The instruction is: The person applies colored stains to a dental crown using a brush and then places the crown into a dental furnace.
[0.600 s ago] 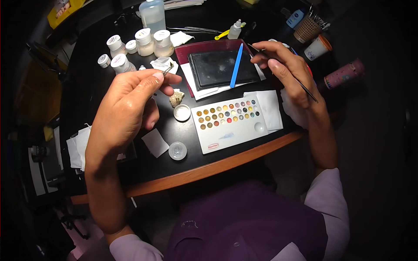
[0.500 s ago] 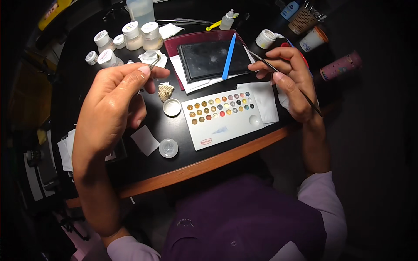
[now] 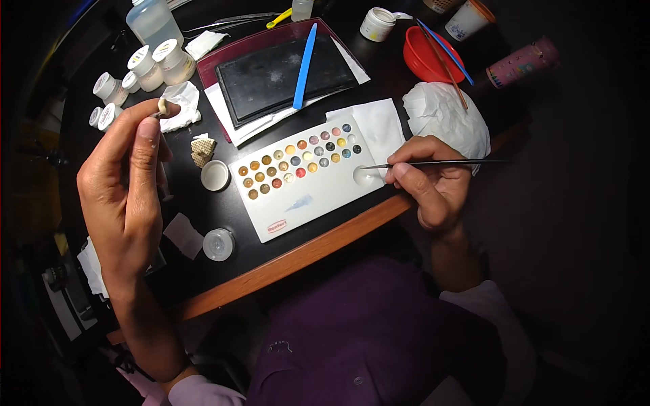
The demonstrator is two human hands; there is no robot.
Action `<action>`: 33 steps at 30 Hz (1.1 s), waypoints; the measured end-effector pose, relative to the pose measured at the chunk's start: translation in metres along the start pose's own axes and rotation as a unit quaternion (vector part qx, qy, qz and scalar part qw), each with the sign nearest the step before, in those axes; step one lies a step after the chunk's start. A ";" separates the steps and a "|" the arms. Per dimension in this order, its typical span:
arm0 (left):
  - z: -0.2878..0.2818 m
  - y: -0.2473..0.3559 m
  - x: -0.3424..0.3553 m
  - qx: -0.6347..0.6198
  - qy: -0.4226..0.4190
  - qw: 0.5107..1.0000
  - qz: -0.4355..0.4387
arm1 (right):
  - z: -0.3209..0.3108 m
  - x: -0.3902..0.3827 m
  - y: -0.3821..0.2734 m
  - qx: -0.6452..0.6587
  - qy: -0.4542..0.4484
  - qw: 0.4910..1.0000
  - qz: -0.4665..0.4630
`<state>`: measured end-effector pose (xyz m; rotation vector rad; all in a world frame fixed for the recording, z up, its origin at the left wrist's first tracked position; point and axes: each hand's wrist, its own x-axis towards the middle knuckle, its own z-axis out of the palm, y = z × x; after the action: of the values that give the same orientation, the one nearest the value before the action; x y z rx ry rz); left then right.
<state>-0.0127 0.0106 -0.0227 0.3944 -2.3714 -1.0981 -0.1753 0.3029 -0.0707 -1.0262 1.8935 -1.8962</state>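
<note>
My left hand (image 3: 125, 179) is raised at the left, thumb and forefinger closed on slim metal tweezers (image 3: 157, 116), mostly hidden by the fingers. A small ivory-coloured, tooth-like piece (image 3: 163, 105) shows at their tip. Between the fingers of my right hand (image 3: 437, 179) lies a thin dark-handled paintbrush (image 3: 447, 162). Its fine tip is at the round mixing well at the right end of a white palette (image 3: 318, 203); whether it touches cannot be told. Several small cups of brown, yellow, red, grey and blue paste line the palette's far half.
A black slab (image 3: 271, 81) with a blue strip (image 3: 306, 64) lies beyond the palette. White jars (image 3: 144, 66) cluster at the back left. A red bowl (image 3: 426, 54) and crumpled white cloth (image 3: 450, 118) stand at right. Near the left are a lid (image 3: 215, 175) and clear cup (image 3: 219, 244).
My right hand has come down with the paintbrush, bringing its tip from the air to the palette's well. My left hand has turned, showing the ivory piece. The whole view has shifted.
</note>
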 end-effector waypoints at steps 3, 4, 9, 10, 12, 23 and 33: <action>0.001 -0.006 0.003 0.067 0.010 0.995 0.078 | -0.003 0.002 0.000 -0.008 -0.003 1.000 0.004; 0.002 -0.006 0.003 0.070 0.011 0.994 0.082 | -0.004 0.002 0.000 -0.008 -0.003 1.000 0.009; 0.009 -0.001 0.004 0.099 0.034 0.988 0.110 | -0.006 0.002 -0.002 -0.047 0.002 0.998 0.031; 0.009 -0.001 0.004 0.104 0.032 0.988 0.111 | -0.005 0.002 -0.002 -0.057 0.001 0.998 0.038; 0.010 -0.001 0.005 0.116 0.028 0.986 0.114 | -0.006 0.002 0.001 -0.063 -0.002 0.997 0.032; 0.008 -0.003 0.005 0.128 0.007 0.984 0.123 | -0.003 0.002 0.003 -0.061 -0.005 0.998 0.027; 0.005 -0.006 0.004 0.149 -0.006 0.981 0.125 | -0.001 0.003 0.001 -0.069 -0.006 0.997 0.021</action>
<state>-0.0182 0.0086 -0.0287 0.1828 -2.5185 -0.6365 -0.1786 0.3020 -0.0708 -1.0280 2.0465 -1.7530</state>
